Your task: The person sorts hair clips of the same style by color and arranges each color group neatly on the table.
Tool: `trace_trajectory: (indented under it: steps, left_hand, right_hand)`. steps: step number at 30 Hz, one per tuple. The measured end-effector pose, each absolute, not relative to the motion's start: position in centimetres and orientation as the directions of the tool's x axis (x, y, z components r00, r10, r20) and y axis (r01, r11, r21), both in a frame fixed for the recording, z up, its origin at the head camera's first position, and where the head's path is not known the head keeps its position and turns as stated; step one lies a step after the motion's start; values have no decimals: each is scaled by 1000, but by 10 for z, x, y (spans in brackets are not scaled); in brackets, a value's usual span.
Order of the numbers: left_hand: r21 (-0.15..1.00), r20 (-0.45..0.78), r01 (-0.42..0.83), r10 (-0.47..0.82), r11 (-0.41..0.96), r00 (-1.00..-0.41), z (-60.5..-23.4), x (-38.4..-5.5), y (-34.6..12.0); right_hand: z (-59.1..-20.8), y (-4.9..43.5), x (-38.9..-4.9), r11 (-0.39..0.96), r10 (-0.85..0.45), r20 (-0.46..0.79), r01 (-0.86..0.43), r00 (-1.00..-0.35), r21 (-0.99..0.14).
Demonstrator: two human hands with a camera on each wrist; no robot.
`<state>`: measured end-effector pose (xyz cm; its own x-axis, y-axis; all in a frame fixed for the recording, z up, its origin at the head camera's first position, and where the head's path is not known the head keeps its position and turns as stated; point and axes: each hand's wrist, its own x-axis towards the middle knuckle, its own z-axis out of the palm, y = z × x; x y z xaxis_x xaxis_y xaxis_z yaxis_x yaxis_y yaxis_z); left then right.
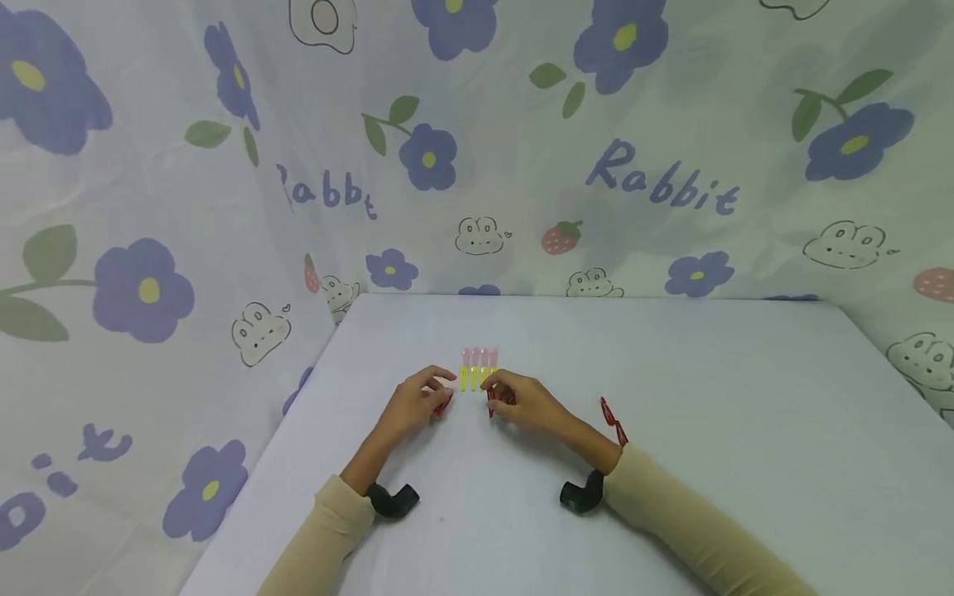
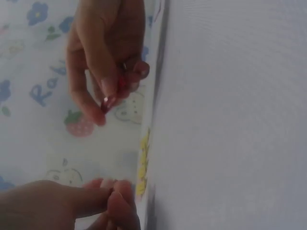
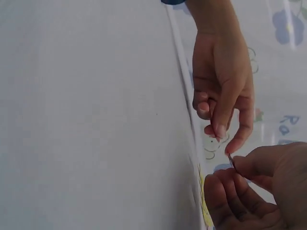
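Note:
My left hand (image 1: 411, 404) holds a red snap hair clip (image 1: 445, 403) between thumb and curled fingers, left of a small grid of clips. My right hand (image 1: 524, 399) pinches another red hair clip (image 1: 491, 402) just below the yellow row. The grid has pink hair clips (image 1: 474, 356) on top and yellow hair clips (image 1: 464, 379) beneath, side by side; the right fingertips partly cover the rightmost yellow one. In the right wrist view, both hands come close together, the left hand (image 3: 223, 76) above the right hand (image 3: 254, 191).
Two red hair clips (image 1: 608, 411) lie by the right forearm, one partly behind the sleeve. A white table (image 1: 708, 372) spreads beneath, backed by a flower-and-rabbit printed cloth (image 1: 507, 165). Dark curved devices (image 1: 395, 501) are worn at both wrists.

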<state>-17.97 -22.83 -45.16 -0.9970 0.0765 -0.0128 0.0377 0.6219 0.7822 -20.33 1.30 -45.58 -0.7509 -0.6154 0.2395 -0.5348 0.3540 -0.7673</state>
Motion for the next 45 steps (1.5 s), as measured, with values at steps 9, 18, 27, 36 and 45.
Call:
trace_trajectory:
  steps: [9,18,27,36,45]
  left_hand:
    - [802,-54,29,121,596,-991,-451,-176,-228]
    - [747,-4,95,148,658,-989,-460,-174,-228]
    - [673,93,216,208,707,-974,-465,-173,-230]
    - [686,45,183,211,704,-977,-463,-172,-235]
    - [663,39,219,259,716,-965,-458,-172,-240]
  right_hand:
    - [-471,1,-204,395,-588,245,-538,-771,-745]
    - [-482,-7,-196,458,-595,282,-606,-752,-650]
    - [-484,-8,-193,503,-572,364,-665,-735,-552]
    - [-487,-5,-195,487,-561,322,-618,-763,-617]
    - [-483,-3,-197,479,-597,299,-630,-744,-612]
